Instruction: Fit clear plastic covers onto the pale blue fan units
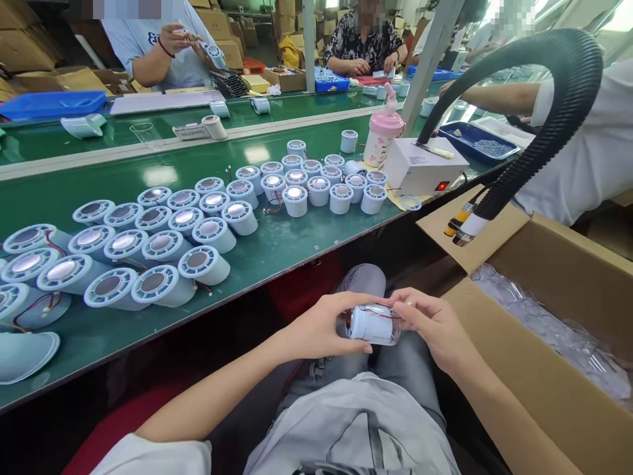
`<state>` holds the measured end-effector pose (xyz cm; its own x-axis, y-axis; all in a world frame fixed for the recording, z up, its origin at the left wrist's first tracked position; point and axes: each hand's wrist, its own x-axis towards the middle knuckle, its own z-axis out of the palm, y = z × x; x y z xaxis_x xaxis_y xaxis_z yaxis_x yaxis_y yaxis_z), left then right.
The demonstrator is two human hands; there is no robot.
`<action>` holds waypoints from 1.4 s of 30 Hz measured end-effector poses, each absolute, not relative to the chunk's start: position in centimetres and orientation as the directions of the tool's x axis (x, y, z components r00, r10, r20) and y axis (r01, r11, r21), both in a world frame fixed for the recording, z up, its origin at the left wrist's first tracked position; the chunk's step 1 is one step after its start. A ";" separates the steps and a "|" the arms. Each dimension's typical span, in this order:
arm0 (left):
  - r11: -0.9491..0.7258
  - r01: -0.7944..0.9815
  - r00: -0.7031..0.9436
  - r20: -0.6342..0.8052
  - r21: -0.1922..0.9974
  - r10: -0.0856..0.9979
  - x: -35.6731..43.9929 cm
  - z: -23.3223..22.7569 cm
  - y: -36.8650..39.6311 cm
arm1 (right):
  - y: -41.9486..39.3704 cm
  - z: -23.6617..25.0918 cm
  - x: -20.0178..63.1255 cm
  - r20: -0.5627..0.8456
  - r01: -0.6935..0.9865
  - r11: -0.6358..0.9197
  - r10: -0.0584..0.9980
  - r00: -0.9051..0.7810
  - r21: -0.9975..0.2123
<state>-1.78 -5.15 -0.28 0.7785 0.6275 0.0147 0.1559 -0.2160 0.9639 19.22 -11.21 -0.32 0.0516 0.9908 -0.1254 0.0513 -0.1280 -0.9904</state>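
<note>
Over lap, below green bench [306, 244]: L hand [321, 330] & R hand [435, 326] fingers clamped on white cylinder unit [372, 324], lying sideways; cardboard box [558, 389] just beside R.

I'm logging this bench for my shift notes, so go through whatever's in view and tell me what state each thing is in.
Left hand: fingers closed on the white cylinder unit.
Right hand: fingers closed on its other end.
White cylinder unit: held sideways above the lap, red wire showing.
White units: resting on the green table, many lying tilted.
White box: red switch lit.
Cardboard carton: open, clear parts inside.
Pink bottle: upright, capped.
</note>
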 end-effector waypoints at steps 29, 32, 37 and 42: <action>-0.226 0.070 0.817 0.074 0.972 0.572 -1.2 2.0 -10.4 | -18.1 0.9 22.3 -0.089 0.034 -0.082 0.956 -0.281 -0.996; -0.269 0.047 0.828 0.114 0.962 0.549 -1.1 1.8 -10.3 | -18.2 0.9 22.2 -0.148 -0.035 -0.164 0.947 -0.287 -0.986; -0.304 0.032 0.824 0.147 0.952 0.548 -1.1 1.7 -10.2 | -18.1 0.9 22.0 -0.226 -0.101 -0.260 0.938 -0.264 -0.960; -0.311 0.022 0.832 0.154 0.950 0.532 -1.1 1.7 -9.7 | -17.4 0.6 21.5 -0.279 -0.174 -0.333 0.920 -0.276 -0.927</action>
